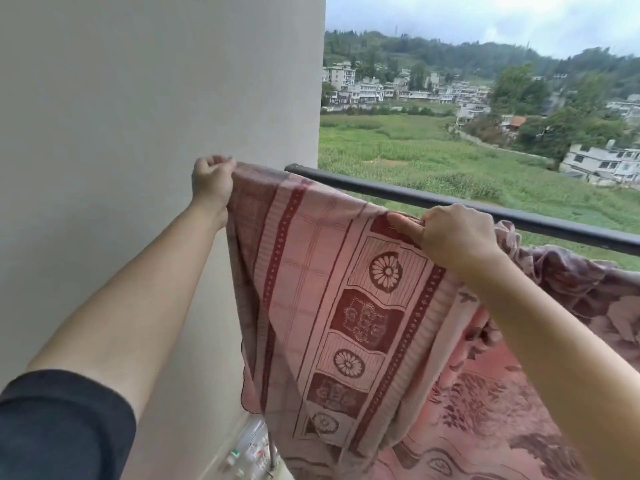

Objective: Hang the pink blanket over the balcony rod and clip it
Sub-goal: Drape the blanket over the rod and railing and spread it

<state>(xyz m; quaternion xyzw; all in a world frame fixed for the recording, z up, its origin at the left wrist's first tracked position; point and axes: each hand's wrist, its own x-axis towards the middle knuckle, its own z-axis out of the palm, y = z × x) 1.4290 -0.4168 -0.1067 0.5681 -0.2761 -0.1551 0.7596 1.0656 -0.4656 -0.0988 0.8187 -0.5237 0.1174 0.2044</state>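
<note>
The pink blanket (pixel 332 306), patterned with dark red bands and flower medallions, hangs in front of the dark balcony rod (pixel 388 190). My left hand (pixel 211 181) pinches its upper left corner near the wall, level with the rod's left end. My right hand (pixel 450 235) grips the top edge further right, just below the rod. Between the hands the edge sags on my side of the rod. To the right, more of the blanket bunches up against the rod and spreads out below it. No clip is visible.
A plain beige wall (pixel 138 98) fills the left side, and the rod's end meets its corner. Clear plastic bottles (pixel 249 452) lie on the floor by the wall's foot. Beyond the rod are green fields and distant houses.
</note>
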